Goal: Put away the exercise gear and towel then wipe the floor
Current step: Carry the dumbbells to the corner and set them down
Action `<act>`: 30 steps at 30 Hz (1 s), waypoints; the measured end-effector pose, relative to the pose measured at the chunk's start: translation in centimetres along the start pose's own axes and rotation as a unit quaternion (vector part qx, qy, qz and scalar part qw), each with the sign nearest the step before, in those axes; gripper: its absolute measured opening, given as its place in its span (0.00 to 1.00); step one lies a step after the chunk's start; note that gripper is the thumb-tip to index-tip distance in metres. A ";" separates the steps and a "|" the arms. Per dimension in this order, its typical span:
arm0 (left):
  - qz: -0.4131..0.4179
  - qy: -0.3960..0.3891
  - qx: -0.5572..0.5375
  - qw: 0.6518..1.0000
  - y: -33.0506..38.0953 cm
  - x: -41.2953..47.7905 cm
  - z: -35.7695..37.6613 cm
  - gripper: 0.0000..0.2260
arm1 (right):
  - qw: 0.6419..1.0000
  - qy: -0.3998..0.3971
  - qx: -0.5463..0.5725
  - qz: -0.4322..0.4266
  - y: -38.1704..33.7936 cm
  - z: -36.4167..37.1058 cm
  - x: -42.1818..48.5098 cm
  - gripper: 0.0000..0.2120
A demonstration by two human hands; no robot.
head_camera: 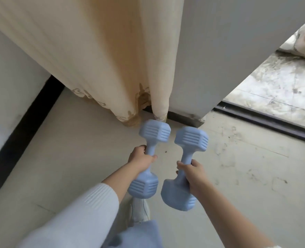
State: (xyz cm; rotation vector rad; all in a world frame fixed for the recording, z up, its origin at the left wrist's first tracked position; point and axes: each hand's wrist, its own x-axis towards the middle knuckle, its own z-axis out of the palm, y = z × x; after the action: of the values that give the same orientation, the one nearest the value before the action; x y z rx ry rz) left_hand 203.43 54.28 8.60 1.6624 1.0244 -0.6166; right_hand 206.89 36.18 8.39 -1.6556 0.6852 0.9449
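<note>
Two pale blue dumbbells are held side by side above the beige floor point(67, 158). My left hand point(141, 157) grips the handle of the left dumbbell point(154, 133), whose far head is just in front of the curtain hem. My right hand point(193, 173) grips the handle of the right dumbbell point(191, 138), a little nearer to me. Both dumbbells point away from me toward the wall corner. No towel is in view.
A cream curtain point(87, 56) hangs to the floor ahead, beside a grey wall pillar point(219, 51). A black skirting strip point(22, 126) runs along the left wall. A dark door track point(266, 119) leads to a stained balcony floor point(277, 86) on the right. My shoe point(139, 210) shows below.
</note>
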 end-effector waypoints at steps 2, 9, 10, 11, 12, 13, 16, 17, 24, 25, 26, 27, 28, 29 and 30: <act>0.008 0.000 -0.002 1.000 -1.2 3.8 0.9 0.14 | 1.000 -0.007 0.010 -0.007 0.7 0.8 4.2 0.07; 0.045 0.011 -0.006 0.999 -3.0 12.9 2.2 0.21 | 0.999 -0.012 0.029 -0.037 1.6 3.3 13.6 0.04; 0.050 0.015 -0.006 0.999 -2.9 13.7 2.3 0.24 | 0.999 -0.012 0.029 -0.042 1.6 3.5 14.3 0.03; 0.056 0.017 -0.008 0.998 -2.9 14.4 2.4 0.24 | 0.998 -0.013 0.027 -0.046 1.5 3.7 14.9 0.03; 0.062 0.016 -0.009 0.998 -2.8 15.0 2.4 0.23 | 0.998 -0.016 0.027 -0.049 1.4 3.9 15.4 0.03; 0.068 0.015 -0.010 0.998 -2.6 15.4 2.5 0.22 | 0.998 -0.018 0.028 -0.051 1.3 4.2 15.9 0.03; 0.073 0.009 0.003 0.997 -2.0 16.3 2.4 0.20 | 0.998 -0.024 0.026 -0.046 1.1 4.6 16.8 0.03; 0.075 0.007 0.008 0.997 -1.8 16.5 2.4 0.18 | 0.998 -0.025 0.026 -0.042 1.1 4.7 16.9 0.04; 0.076 -0.002 0.018 0.997 -2.4 17.6 2.4 0.08 | 0.998 -0.044 0.032 -0.019 1.5 4.6 18.6 0.04; 0.078 -0.002 0.018 0.997 -2.4 17.8 2.4 0.07 | 0.998 -0.053 0.040 -0.015 1.6 4.5 18.8 0.03; 0.082 -0.003 0.020 0.996 -2.4 17.9 2.3 0.06 | 0.997 -0.062 0.046 -0.011 1.7 4.5 19.0 0.03; 0.087 -0.003 0.024 0.996 -2.3 17.9 2.2 0.05 | 0.997 -0.067 0.047 -0.011 1.7 4.6 19.1 0.03; 0.092 -0.003 0.033 0.995 -2.3 17.8 2.1 0.04 | 0.997 -0.070 0.042 -0.014 1.8 4.7 19.2 0.04; 0.098 -0.003 0.042 0.994 -2.4 17.9 2.0 0.04 | 0.997 -0.069 0.029 -0.020 1.8 4.7 19.3 0.04; 0.102 -0.007 0.049 0.994 -2.5 17.9 2.0 0.05 | 0.997 -0.065 0.002 -0.029 1.7 4.7 19.3 0.06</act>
State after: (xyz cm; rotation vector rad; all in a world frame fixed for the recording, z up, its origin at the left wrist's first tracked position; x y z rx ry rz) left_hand 210.45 58.47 -7.68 1.8198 0.8123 -0.5493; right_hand 214.40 40.60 -9.55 -1.5870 0.5489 0.9994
